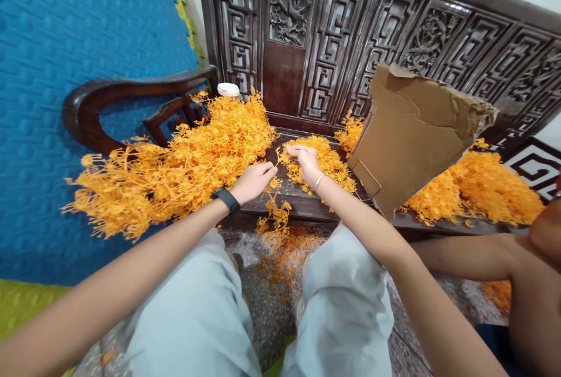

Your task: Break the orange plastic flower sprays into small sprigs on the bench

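Observation:
My left hand (255, 182), with a dark band on its wrist, is closed in a pinch around a thin orange plastic sprig (277, 158). Close by on the right, my right hand (305, 162) has its fingers pinched at the upper part of the same sprig; its fingertips are partly hidden. A large heap of branching orange plastic sprigs (193, 169) lies left of my hands. Under and behind my right hand is a smaller pile of sprigs (326, 158) on the dark wooden bench (298, 206). A strand of sprigs (276, 219) hangs over the bench's front edge below my left hand.
A bent cardboard sheet (421, 131) stands at the right, with more orange sprigs (491, 187) behind it. Another person's arm (468, 257) reaches in from the right. A white-lidded container (228, 90) stands by the carved backrest (284, 73). Orange bits (287, 260) litter the floor.

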`<state>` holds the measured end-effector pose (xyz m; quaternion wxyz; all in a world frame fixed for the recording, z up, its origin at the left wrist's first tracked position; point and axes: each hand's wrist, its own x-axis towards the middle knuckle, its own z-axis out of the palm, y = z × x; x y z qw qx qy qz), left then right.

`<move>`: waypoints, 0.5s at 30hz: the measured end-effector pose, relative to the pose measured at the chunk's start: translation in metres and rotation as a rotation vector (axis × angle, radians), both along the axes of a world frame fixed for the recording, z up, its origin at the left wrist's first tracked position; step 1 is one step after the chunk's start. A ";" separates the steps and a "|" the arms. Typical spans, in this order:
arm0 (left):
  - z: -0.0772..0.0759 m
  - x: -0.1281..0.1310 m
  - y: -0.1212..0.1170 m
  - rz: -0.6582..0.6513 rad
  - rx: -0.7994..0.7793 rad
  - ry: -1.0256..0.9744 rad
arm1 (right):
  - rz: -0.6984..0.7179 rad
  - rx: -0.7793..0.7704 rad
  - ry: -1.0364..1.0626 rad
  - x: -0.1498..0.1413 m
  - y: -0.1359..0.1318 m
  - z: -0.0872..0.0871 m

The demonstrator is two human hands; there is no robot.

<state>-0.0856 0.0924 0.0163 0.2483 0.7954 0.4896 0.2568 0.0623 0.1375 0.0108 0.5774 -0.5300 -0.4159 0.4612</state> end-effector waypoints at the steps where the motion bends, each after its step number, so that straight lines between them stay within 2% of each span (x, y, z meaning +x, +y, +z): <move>1: 0.001 0.002 0.000 0.007 0.005 -0.009 | -0.025 -0.030 0.022 -0.001 0.002 0.001; 6: 0.004 0.011 0.003 0.068 0.008 -0.001 | -0.170 -0.088 0.105 -0.008 0.013 0.000; 11: 0.006 0.015 0.008 0.132 -0.002 -0.019 | -0.277 -0.034 0.071 -0.021 0.029 -0.006; 13: 0.006 0.017 0.005 0.138 -0.006 -0.029 | -0.328 0.020 0.036 -0.018 0.039 -0.006; 15: 0.007 0.018 -0.004 0.101 -0.041 -0.010 | -0.453 0.047 0.007 -0.003 0.048 -0.005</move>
